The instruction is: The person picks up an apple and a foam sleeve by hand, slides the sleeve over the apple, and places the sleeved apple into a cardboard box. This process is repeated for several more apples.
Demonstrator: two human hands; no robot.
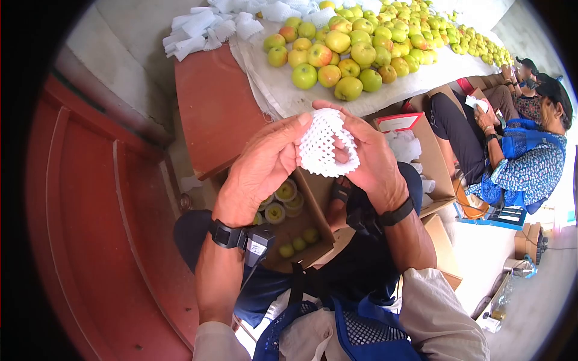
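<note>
LEFT/RIGHT: your left hand and right hand pinch one white foam net | AHEAD: apples on the desk

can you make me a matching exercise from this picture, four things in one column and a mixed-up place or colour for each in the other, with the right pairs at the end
Things
1. foam net
2. apple heap
3. wrapped apples
4. left wristband

Places or colours
a. in the cardboard box
b. black
c. between the left hand and right hand
d. on the white cloth

Pairs: 1-c, 2-d, 3-a, 4-b
</note>
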